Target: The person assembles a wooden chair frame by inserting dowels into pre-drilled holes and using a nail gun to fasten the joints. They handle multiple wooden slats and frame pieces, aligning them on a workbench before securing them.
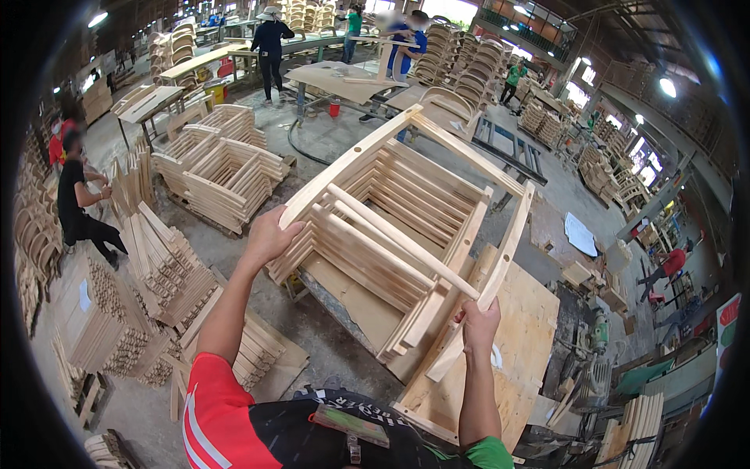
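Observation:
Both my hands hold a pale wooden chair frame (469, 154), two curved side rails joined by crossbars. My left hand (273, 239) is closed around the near end of its left rail. On the other side, my right hand (479, 324) grips the right rail where a round crossbar meets it; some of its fingers are hidden behind the wood. Under the held frame sits a stack of similar wooden frames (367, 285). Whether the held frame touches the stack, I cannot tell. A plywood sheet (523, 336) lies beside the stack, below my right hand.
Another stack of frames (226, 168) stands at the left, with bundles of wooden slats (117, 313) nearer. A worktable (344, 82) and several people are farther back. Machinery (598, 367) is at the right. A hose (301, 148) lies on the floor.

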### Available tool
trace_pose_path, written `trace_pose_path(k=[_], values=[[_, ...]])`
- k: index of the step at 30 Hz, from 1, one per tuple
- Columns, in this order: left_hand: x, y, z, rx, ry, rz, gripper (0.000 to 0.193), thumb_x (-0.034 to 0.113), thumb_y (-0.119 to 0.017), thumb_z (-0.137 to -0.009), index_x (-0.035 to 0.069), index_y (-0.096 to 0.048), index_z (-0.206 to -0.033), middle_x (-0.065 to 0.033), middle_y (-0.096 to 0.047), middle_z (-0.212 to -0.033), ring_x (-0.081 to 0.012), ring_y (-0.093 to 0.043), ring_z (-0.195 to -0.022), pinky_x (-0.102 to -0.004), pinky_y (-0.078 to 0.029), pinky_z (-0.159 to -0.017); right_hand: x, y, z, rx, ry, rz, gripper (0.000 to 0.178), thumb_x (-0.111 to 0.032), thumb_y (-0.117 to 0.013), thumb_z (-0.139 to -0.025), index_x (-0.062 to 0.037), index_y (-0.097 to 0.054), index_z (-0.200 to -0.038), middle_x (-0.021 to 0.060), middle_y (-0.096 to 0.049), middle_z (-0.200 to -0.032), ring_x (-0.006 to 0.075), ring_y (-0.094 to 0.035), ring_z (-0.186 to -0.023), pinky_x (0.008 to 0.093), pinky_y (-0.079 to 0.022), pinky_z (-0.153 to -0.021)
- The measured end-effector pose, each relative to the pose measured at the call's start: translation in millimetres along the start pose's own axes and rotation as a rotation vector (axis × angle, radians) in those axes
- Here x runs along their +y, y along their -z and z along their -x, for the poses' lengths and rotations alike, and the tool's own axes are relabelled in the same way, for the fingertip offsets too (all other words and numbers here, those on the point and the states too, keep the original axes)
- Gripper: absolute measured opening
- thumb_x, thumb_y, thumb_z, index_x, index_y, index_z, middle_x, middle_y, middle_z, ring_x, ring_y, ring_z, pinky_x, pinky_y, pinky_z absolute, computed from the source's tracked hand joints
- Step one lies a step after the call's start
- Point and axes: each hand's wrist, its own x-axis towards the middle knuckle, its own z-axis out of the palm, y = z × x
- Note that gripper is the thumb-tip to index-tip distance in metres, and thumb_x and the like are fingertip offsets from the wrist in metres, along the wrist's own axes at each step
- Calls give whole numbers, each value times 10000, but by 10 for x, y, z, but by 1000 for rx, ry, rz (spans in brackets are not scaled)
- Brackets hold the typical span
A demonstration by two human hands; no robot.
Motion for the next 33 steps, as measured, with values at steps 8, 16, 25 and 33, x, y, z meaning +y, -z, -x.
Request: trace_pose_path(k=[8,16,25,33], values=[[-382,-50,-443,-28,48,-84,458,426,-737,-879,34,-718,-1114,-255,-739,-1065,-439,-698,-1037,-507,-544,-899,-16,-515,-378,-56,-17,18,186,-39,-653,-854,16,-558,-1005,93,-607,-704,189,-581,-500,349,-514,-483],[-579,-51,-653,-47,36,-137,454,431,-709,-876,22,-712,-1073,-252,-739,-1063,-433,-699,-1032,-516,-542,-897,80,-656,-480,-29,-59,207,251,-160,-727,-873,25,-634,-1015,96,-668,-760,190,-627,-596,352,-529,-580],[-566,-102,-585,-8,50,-132,408,411,-693,-874,36,-698,-1033,-243,-742,-1010,-447,-698,-999,-536,-538,-888,256,-432,-491,-16,156,668,371,-300,-780,-886,10,-691,-1069,122,-612,-951,239,-595,-866,388,-508,-830],[-589,-68,-563,-29,122,-123,428,402,-694,-891,48,-702,-1132,-244,-749,-1052,-444,-704,-1031,-533,-543,-902,208,-338,-325,-107,69,420,414,-313,-723,-987,-23,-673,-1279,77,-657,-1044,168,-620,-872,318,-527,-739]])
